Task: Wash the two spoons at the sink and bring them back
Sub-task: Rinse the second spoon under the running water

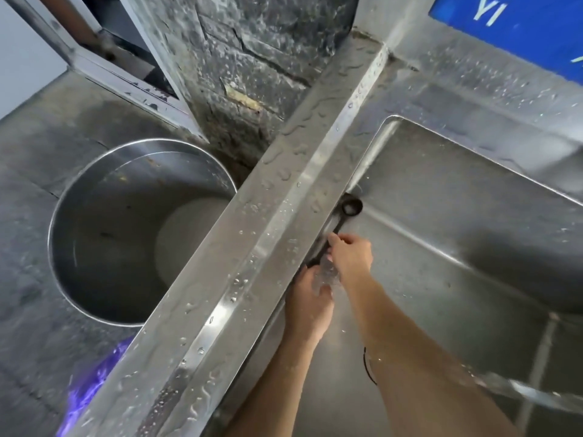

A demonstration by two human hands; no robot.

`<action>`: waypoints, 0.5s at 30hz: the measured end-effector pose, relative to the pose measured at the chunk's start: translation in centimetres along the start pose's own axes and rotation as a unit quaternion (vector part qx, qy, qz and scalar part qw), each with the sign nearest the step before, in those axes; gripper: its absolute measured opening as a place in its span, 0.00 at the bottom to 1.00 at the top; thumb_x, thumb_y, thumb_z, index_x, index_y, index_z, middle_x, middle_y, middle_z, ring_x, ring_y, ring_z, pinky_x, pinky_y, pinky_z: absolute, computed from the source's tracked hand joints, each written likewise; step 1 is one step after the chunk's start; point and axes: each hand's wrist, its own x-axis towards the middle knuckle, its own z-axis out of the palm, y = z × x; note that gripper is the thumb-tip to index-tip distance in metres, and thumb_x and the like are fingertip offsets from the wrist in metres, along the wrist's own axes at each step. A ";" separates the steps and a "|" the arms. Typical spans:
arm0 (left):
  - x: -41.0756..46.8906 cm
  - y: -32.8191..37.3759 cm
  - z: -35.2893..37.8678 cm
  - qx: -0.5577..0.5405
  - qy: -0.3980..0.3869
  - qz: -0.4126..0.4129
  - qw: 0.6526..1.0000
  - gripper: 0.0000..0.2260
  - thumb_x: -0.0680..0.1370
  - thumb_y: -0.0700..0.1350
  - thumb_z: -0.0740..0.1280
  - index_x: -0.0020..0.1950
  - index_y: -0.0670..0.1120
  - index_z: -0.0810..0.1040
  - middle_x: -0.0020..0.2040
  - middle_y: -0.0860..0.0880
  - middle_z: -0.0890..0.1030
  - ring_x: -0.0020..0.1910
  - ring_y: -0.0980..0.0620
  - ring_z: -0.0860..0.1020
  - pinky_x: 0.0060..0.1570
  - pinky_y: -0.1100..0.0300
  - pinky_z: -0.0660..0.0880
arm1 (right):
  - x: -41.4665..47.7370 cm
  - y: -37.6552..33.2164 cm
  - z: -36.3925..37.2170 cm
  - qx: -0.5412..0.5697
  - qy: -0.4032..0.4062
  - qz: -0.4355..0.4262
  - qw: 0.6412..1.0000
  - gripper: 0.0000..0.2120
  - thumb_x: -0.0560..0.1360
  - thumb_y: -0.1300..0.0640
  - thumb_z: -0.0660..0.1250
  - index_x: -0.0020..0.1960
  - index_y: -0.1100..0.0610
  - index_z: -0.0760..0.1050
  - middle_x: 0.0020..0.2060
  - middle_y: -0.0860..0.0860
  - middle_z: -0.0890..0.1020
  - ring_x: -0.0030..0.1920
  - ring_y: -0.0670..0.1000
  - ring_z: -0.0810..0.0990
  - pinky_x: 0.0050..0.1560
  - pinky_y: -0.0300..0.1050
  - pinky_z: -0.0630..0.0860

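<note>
A black spoon (pixel 350 208) with a round bowl points away from me inside the steel sink (pixel 441 234), close to its left wall. My right hand (pixel 351 257) is closed around the middle of its dark handle. My left hand (pixel 307 298) sits just below, fingers curled at the handle's lower end, where splashing water blurs what it holds. Whether both spoons are in my hands I cannot tell; only one bowl shows.
The sink's wide wet steel rim (pixel 252 247) runs diagonally between me and a large steel pot (pixel 104 247) standing on the grey floor at left. A stream of water (pixel 520 394) crosses at lower right. A blue sign (pixel 520 29) hangs on the back wall.
</note>
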 end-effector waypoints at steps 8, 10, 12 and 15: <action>-2.3 0.8 -0.5 -0.141 -0.003 -0.086 0.986 0.15 0.81 0.42 0.63 0.68 0.46 0.75 0.52 0.50 0.84 0.46 0.54 0.84 0.50 0.58 0.80 | -2.4 0.4 -4.1 0.070 -0.009 -0.001 0.997 0.06 0.79 0.55 0.69 0.49 0.55 0.85 0.37 0.54 0.84 0.34 0.52 0.81 0.51 0.55 0.82; -3.4 1.6 -0.3 -0.174 -0.005 -0.097 0.980 0.11 0.82 0.43 0.64 0.64 0.44 0.77 0.41 0.48 0.85 0.37 0.54 0.84 0.38 0.60 0.81 | -3.7 0.0 -5.5 0.096 -0.015 0.002 0.995 0.09 0.79 0.57 0.69 0.40 0.52 0.82 0.37 0.55 0.84 0.38 0.53 0.81 0.51 0.56 0.82; -4.5 2.4 -0.1 -0.186 -0.011 -0.096 0.978 0.11 0.81 0.47 0.67 0.60 0.45 0.80 0.37 0.48 0.86 0.36 0.52 0.85 0.35 0.62 0.80 | -5.0 -0.3 -6.7 0.110 -0.027 -0.006 0.994 0.12 0.78 0.58 0.69 0.36 0.54 0.81 0.36 0.56 0.83 0.39 0.54 0.81 0.50 0.57 0.82; -6.6 4.0 0.1 -0.198 -0.015 -0.100 0.975 0.11 0.79 0.50 0.69 0.58 0.47 0.83 0.43 0.48 0.87 0.40 0.51 0.86 0.39 0.60 0.81 | -7.5 -0.8 -8.9 0.104 -0.052 -0.037 0.993 0.12 0.77 0.59 0.67 0.38 0.64 0.81 0.35 0.60 0.82 0.37 0.54 0.79 0.44 0.54 0.78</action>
